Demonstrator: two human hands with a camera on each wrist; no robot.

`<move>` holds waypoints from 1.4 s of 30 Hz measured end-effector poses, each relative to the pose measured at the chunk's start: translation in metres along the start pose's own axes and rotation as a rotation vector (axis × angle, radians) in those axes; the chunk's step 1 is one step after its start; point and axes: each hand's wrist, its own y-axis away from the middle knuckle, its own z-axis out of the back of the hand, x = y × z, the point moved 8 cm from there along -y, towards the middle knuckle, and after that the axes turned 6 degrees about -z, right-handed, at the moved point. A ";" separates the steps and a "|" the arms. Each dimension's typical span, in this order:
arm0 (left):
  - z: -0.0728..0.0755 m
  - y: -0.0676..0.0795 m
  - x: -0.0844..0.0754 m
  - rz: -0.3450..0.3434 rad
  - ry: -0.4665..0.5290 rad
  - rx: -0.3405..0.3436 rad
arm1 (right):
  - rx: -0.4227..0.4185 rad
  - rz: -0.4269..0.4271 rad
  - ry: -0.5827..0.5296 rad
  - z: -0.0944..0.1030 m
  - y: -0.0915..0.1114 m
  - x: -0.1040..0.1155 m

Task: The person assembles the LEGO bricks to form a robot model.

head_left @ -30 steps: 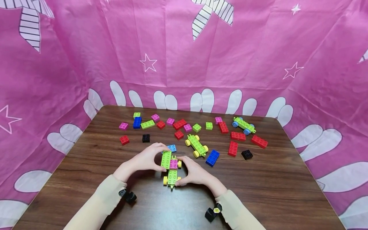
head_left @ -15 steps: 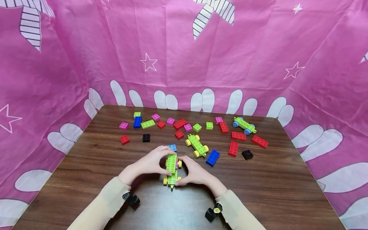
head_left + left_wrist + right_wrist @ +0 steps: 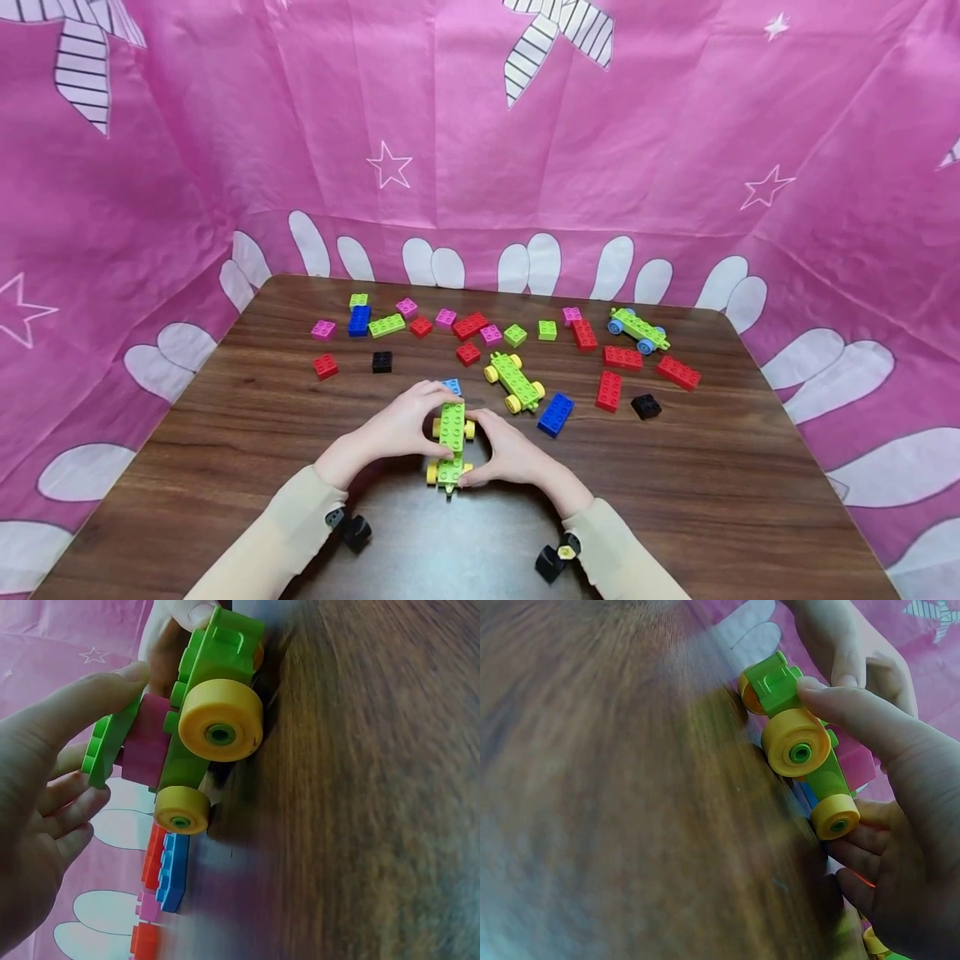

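My left hand (image 3: 396, 423) pinches a long lime green toy building brick (image 3: 452, 427) between thumb and fingers. It sits over a lime green wheeled car base (image 3: 450, 472) with yellow wheels. Between them is a pink brick (image 3: 147, 746) on the base's studs, hidden from above in the head view. In the left wrist view the green brick tilts against the pink one, with a small gap at one end. Gripping the base from the side, my right hand (image 3: 516, 454) has its thumb near the hitch end and its fingers by the far wheel.
Just beyond my left hand lies a light blue brick (image 3: 452, 387). Another green car base (image 3: 516, 382) with yellow wheels and a dark blue brick (image 3: 556, 415) lie to the right. Several loose bricks spread across the back, with a blue-wheeled base (image 3: 637, 330) at far right.
The left hand has carried the green brick rightward from beside the pink brick to over it, covering it from above. The right hand keeps its grip on the base.
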 end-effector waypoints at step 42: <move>0.001 -0.009 0.000 0.060 0.002 0.068 | -0.004 0.021 -0.009 0.002 -0.001 0.000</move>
